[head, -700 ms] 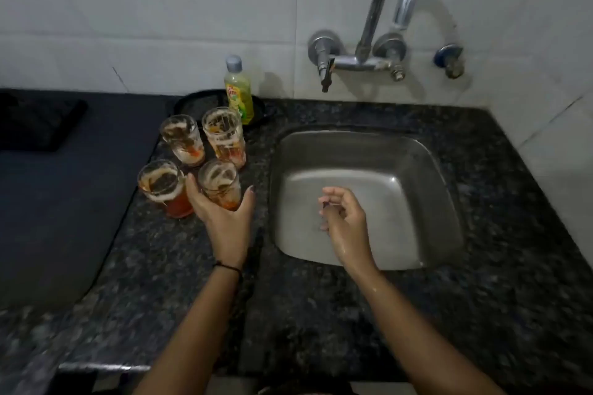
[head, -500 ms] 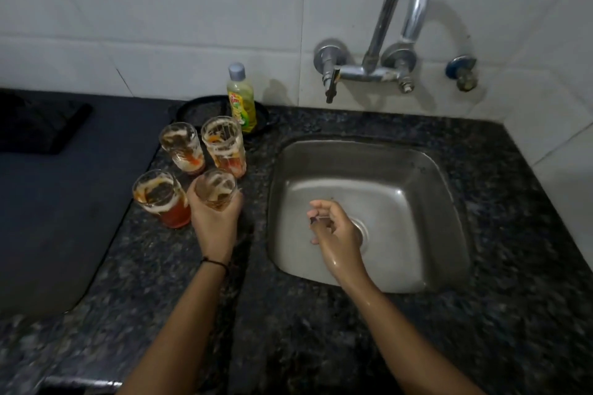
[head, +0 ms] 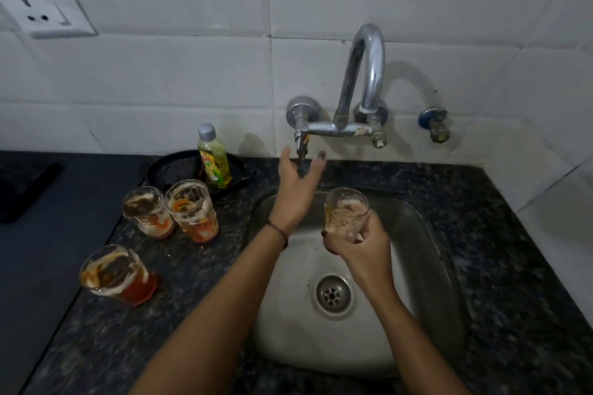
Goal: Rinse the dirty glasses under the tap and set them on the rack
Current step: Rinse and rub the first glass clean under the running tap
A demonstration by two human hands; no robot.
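My right hand (head: 359,245) grips a dirty glass (head: 346,213) smeared with brown residue, held upright over the steel sink (head: 426,266). My left hand (head: 296,189) is stretched out with fingers apart, just below the tap's lever handle (head: 301,141), which shows between thumb and fingers. The chrome tap (head: 365,74) arches from the wall above the sink; no water runs. Three dirty glasses with orange dregs stand on the counter to the left: two side by side (head: 146,212) (head: 194,210) and one nearer me (head: 115,272). No rack is in view.
A green dish-soap bottle (head: 213,157) stands on a black round tray (head: 175,170) behind the glasses. The dark speckled counter (head: 513,250) surrounds the sink. A dark mat (head: 38,250) covers the left side. A wall socket (head: 41,9) sits upper left, a small valve (head: 434,123) right of the tap.
The glass that my left hand took from the counter is now in my right hand over the sink. My left hand has reached up to the tap handle. The view has moved closer.
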